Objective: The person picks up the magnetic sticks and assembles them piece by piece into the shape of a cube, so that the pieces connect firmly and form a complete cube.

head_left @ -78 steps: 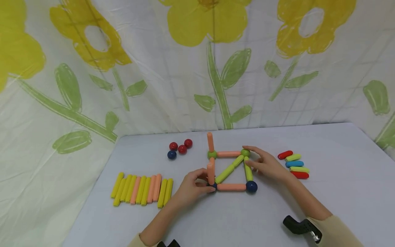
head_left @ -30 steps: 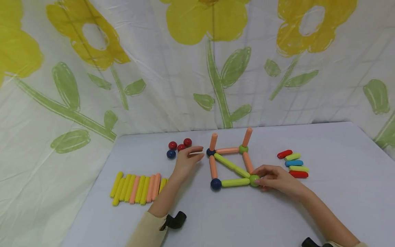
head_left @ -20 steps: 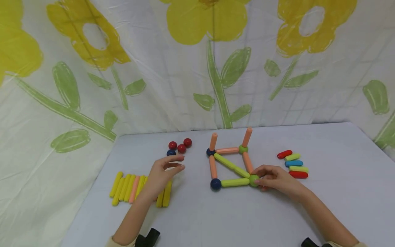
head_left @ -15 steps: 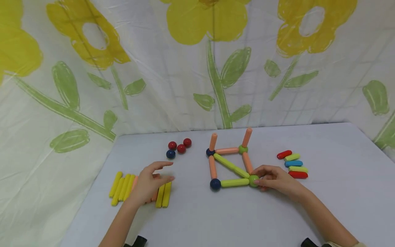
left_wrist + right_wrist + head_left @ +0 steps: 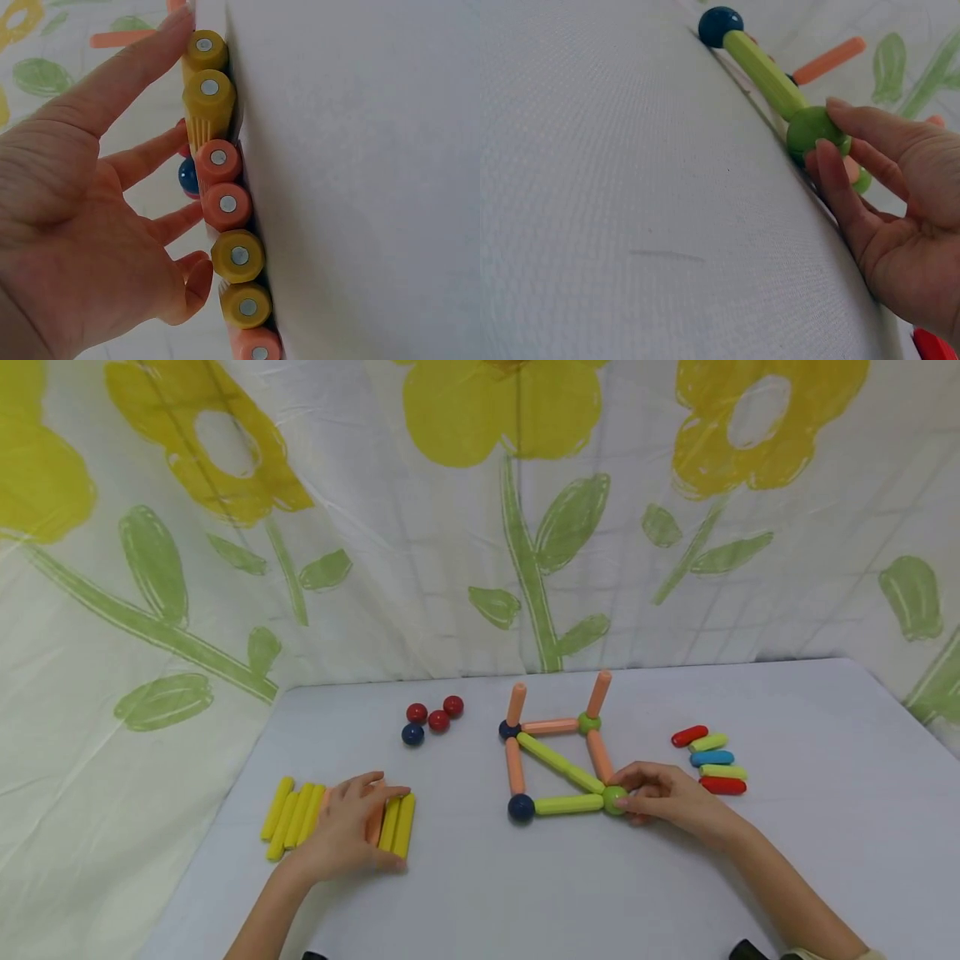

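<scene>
My left hand point(image 5: 347, 827) is over the row of magnetic sticks at left, fingers extended. Its thumb and forefinger span the rightmost yellow stick point(image 5: 403, 827); in the left wrist view the thumb lies by the end of that yellow stick point(image 5: 205, 49). Contact is unclear. My right hand point(image 5: 667, 797) pinches the green ball point(image 5: 614, 800) at the near right corner of a ball-and-stick frame. The frame has a dark blue ball point(image 5: 521, 808) at near left, a lime diagonal point(image 5: 558, 762), a lime front stick point(image 5: 765, 71), and two upright orange sticks, including one point(image 5: 598, 694) at back right.
Several red balls point(image 5: 438, 721) and a dark blue ball point(image 5: 412, 734) lie behind the stick row. Short coloured sticks point(image 5: 712, 758) lie right of the frame. A flowered cloth point(image 5: 420, 568) hangs behind the white table point(image 5: 525, 902).
The frame has been turned and a second upright orange stick now shows at back right. My left hand has left it and moved left and down to the stick row. My right hand stays on the green ball.
</scene>
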The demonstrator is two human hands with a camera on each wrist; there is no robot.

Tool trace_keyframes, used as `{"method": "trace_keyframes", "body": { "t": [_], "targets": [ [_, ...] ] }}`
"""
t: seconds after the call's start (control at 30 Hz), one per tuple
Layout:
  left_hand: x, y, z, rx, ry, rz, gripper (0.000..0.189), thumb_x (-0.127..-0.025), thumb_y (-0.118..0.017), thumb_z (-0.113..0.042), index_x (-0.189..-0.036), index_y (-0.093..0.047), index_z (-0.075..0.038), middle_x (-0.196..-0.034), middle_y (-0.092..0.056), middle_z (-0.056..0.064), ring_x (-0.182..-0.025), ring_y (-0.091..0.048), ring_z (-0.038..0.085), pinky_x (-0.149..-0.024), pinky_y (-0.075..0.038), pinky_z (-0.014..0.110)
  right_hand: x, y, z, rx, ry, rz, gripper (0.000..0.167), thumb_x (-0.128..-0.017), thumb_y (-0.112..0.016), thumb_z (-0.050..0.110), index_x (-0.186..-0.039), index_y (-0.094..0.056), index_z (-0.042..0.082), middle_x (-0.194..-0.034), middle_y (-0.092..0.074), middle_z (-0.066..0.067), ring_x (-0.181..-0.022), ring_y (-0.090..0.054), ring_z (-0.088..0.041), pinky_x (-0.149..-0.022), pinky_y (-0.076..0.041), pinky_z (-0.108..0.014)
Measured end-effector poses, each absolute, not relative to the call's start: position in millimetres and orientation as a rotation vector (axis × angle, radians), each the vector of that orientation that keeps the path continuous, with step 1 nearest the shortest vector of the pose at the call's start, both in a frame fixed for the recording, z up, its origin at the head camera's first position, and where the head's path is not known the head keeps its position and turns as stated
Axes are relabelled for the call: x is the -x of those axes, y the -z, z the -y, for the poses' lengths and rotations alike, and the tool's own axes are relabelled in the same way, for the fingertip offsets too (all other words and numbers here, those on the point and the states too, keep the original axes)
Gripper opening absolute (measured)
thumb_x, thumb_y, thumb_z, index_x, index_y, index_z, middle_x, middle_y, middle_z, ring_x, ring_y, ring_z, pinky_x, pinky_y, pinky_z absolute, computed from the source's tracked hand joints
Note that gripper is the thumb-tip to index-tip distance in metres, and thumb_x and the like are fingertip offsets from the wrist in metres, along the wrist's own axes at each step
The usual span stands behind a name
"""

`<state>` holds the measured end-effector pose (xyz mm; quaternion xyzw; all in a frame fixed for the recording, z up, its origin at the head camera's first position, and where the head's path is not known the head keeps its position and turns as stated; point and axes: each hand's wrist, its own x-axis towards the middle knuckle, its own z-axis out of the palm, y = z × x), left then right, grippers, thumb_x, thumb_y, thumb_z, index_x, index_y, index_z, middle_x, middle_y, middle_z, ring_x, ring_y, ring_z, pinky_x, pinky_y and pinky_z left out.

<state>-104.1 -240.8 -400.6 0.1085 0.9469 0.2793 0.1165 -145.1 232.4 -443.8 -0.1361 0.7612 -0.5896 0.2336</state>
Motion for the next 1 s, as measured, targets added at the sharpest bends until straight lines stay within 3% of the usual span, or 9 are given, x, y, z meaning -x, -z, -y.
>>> {"method": "trace_keyframes", "body": {
  "t": [0.3, 0.63, 0.8, 1.0],
  "targets": [
    [107, 404, 241, -0.333, -0.801, -2.779, 0.087, -0.066, -0.099, -0.046, -0.141, -0.062, -0.022, -0.16, -0.037, 0.027, -0.147, -0.02, 0.055, -0.111, -0.013, 0.084, 145, 444, -232, 0.373, 1.616, -2.098, 0.045, -0.103, -0.071, 0.02, -0.137, -0.059, -0.007, -0.112, -0.066, -0.012, -0.086, -0.07, -0.017, -0.081, -0.062, -0.025],
    [108, 392, 231, -0.288, -0.794, -2.811, 0.089, -0.071, -0.097, -0.043, -0.145, -0.057, -0.016, -0.161, -0.042, 0.02, -0.148, -0.028, 0.051, -0.115, -0.024, 0.08, 144, 443, -231, 0.366, 1.612, -2.102, 0.045, -0.103, -0.071, 0.02, -0.137, -0.059, -0.007, -0.109, -0.067, -0.012, -0.084, -0.07, -0.017, -0.08, -0.061, -0.025],
    [110, 390, 229, -0.274, -1.005, -2.774, 0.089, -0.077, -0.096, -0.036, -0.15, -0.051, -0.013, -0.156, -0.047, 0.02, -0.141, -0.041, 0.045, -0.115, -0.039, 0.07, 144, 443, -231, 0.366, 1.614, -2.097, 0.046, -0.103, -0.071, 0.02, -0.137, -0.058, -0.007, -0.106, -0.069, -0.011, -0.084, -0.07, -0.017, -0.081, -0.061, -0.025],
    [116, 390, 225, -0.178, -1.519, -2.401, 0.088, -0.087, -0.089, -0.019, -0.158, -0.036, -0.011, -0.156, -0.046, 0.022, -0.13, -0.06, 0.034, -0.108, -0.055, 0.044, 145, 444, -232, 0.367, 1.611, -2.1, 0.045, -0.103, -0.07, 0.02, -0.138, -0.059, -0.006, -0.102, -0.071, -0.011, -0.085, -0.069, -0.017, -0.08, -0.061, -0.025]
  ]
}}
